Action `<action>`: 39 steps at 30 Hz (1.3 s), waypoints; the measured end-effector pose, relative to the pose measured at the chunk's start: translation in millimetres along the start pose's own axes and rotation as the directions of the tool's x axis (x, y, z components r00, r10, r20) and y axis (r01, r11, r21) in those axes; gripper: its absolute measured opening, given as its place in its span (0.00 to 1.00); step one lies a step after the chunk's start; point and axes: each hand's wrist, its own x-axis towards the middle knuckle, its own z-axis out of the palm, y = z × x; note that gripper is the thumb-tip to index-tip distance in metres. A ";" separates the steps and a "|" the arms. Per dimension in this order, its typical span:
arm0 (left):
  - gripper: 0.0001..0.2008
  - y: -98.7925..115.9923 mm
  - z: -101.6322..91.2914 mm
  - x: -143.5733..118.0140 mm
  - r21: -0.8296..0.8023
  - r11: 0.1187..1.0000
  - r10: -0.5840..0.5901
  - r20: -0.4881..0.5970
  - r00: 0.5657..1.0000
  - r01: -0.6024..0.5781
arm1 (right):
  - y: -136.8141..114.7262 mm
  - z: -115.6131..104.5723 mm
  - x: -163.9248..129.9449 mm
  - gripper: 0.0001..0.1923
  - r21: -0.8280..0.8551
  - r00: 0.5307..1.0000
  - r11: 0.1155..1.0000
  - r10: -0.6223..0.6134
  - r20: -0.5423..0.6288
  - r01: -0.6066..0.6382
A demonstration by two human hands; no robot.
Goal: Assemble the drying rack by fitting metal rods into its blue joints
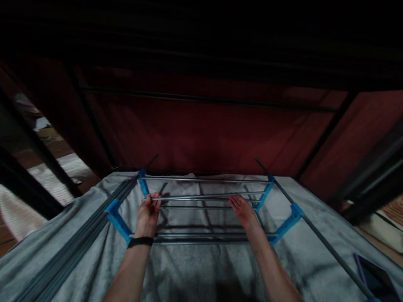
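A partly assembled rack of thin metal rods and blue plastic connectors (pixel 119 219) lies on a grey sheet (pixel 201 268). My left hand (pixel 149 214), with a black band at the wrist, has its palm up and its fingers curled on a slim metal rod (pixel 195 197) near that rod's left end. Farther right, my right hand (pixel 243 210) meets the same rod at its fingertips, fingers fairly straight and side by side. Just beyond the right hand is another blue connector (pixel 265 196). Thumb contact on the right is unclear.
A bundle of long metal rods (pixel 72 243) lies along the left side. A dark flat device, perhaps a phone or tablet (pixel 376 277), rests at lower right. Dark frame posts (pixel 91 117) and a red fabric wall (pixel 208 134) enclose the far side; a dark overhang covers the top.
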 end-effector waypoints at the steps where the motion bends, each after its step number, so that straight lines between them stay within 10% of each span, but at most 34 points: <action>1: 0.10 0.3 0.4 0.6 0.012 1.000 -0.001 -0.008 1.000 0.002 | -7.6 -5.0 0.5 0.06 0.005 0.999 1.000 -0.022 -0.036 0.022; 10: 0.14 11.7 5.1 -1.0 0.049 0.999 0.004 -0.027 1.000 -0.003 | -50.6 -22.5 18.0 0.06 -0.011 0.947 0.990 -0.140 -0.288 0.143; 39: 0.11 39.3 54.9 -13.4 0.102 0.994 0.053 -0.026 0.998 -0.050 | -56.6 -43.5 18.2 0.12 -0.294 0.857 0.916 -0.369 -0.359 0.272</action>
